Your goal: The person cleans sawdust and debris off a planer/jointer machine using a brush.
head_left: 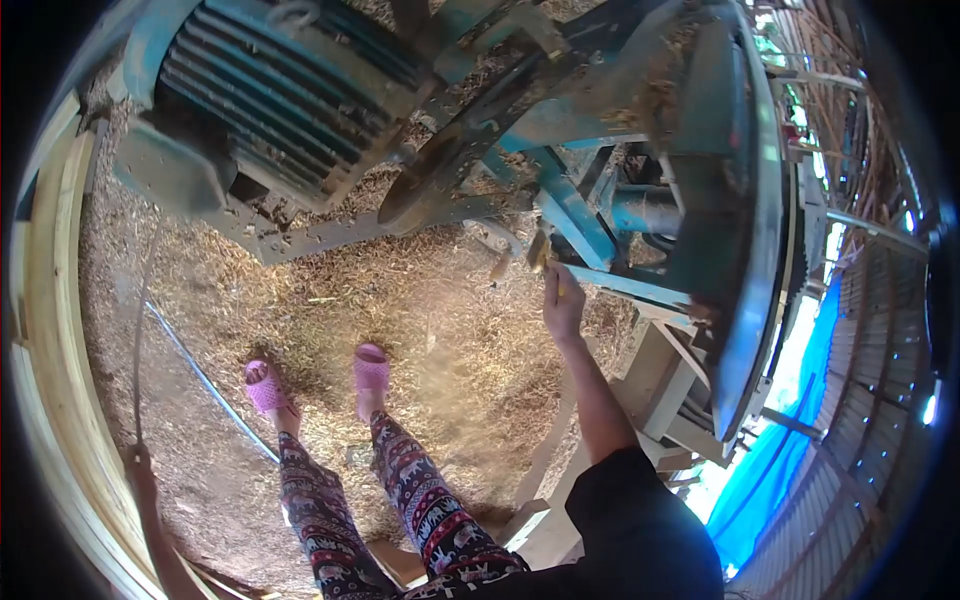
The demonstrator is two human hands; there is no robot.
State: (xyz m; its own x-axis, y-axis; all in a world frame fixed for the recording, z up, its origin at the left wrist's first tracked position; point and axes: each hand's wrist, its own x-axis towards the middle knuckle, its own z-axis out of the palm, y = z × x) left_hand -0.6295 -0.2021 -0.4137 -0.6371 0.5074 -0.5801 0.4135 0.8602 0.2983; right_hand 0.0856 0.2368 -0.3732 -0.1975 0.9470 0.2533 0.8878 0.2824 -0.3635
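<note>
At the lower left, my left hand [140,466] is closed around the lower end of a long thin stick [138,345], which points away over the ground. My right hand [564,302] grips a small brush [540,250] with a tan head; a bit of yellow shows between the fingers. The brush head is close to the blue metal frame [578,228] of a large machine. Below the belt guard, a curved tool with a wooden grip [500,266] overlaps the frame's edge.
A big ribbed motor [290,100] fills the upper left, joined to a dusty belt drive [440,165]. Wood chips cover the ground [450,330]. Long boards [60,330] line the left side. A blue hose [200,370] lies left of my feet. Blue tarp [790,440] hangs at right.
</note>
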